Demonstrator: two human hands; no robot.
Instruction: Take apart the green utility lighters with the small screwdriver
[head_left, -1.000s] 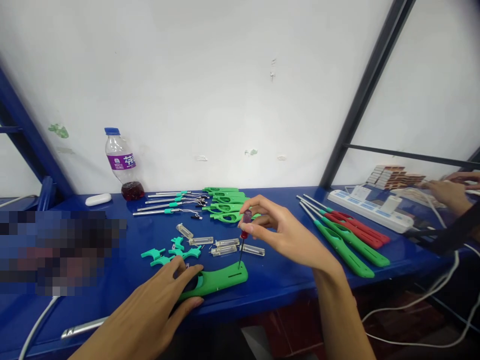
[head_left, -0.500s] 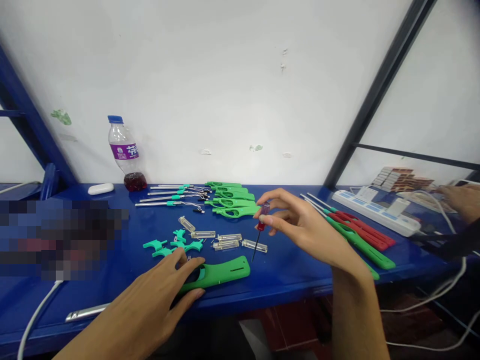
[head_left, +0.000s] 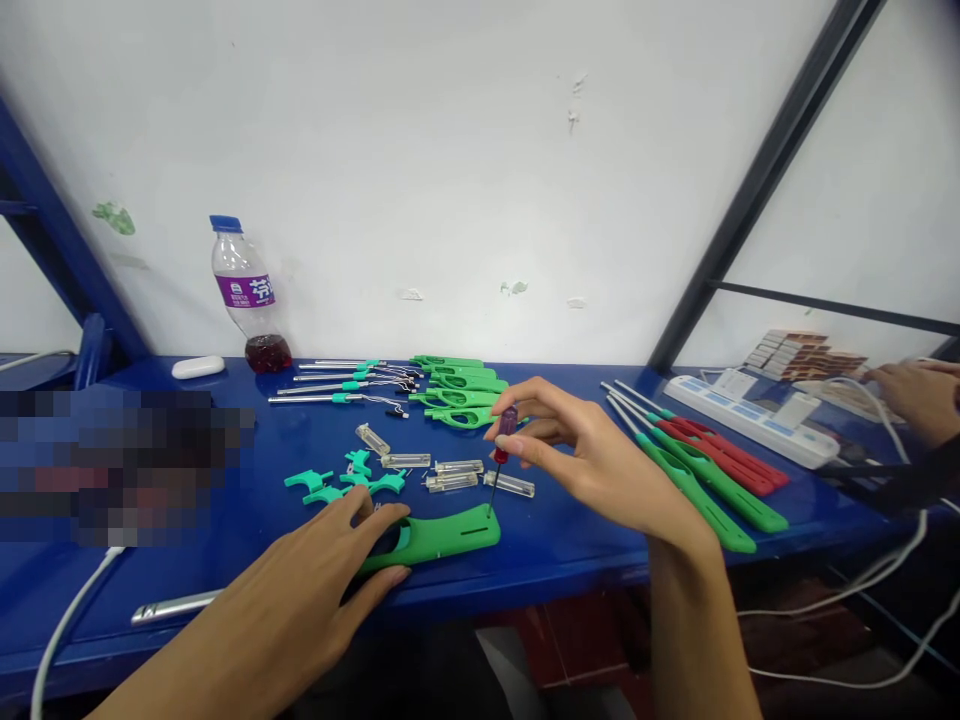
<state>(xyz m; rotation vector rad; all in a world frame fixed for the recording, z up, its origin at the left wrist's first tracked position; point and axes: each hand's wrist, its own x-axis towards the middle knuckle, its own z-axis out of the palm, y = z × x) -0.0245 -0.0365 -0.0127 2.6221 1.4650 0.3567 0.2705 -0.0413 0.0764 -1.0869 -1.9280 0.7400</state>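
Observation:
My left hand (head_left: 315,590) lies flat on the blue bench, fingers pressing down the near end of a green lighter body (head_left: 442,535) whose metal tube (head_left: 169,607) sticks out to the left. My right hand (head_left: 581,455) pinches a small red-handled screwdriver (head_left: 501,450) upright between thumb and fingers. Its tip touches the far end of the green lighter body.
Teal triggers (head_left: 337,487), clear plastic tanks (head_left: 450,472), metal tubes (head_left: 330,385) and green shells (head_left: 457,390) lie behind. Finished green and red lighters (head_left: 697,465) lie right. A bottle (head_left: 247,300) stands at the wall. Another person's hand (head_left: 911,400) reaches by a power strip (head_left: 750,420).
My right hand lifted the screwdriver off to the right, then brought it back so its tip rests on the green body again. My left hand stayed put.

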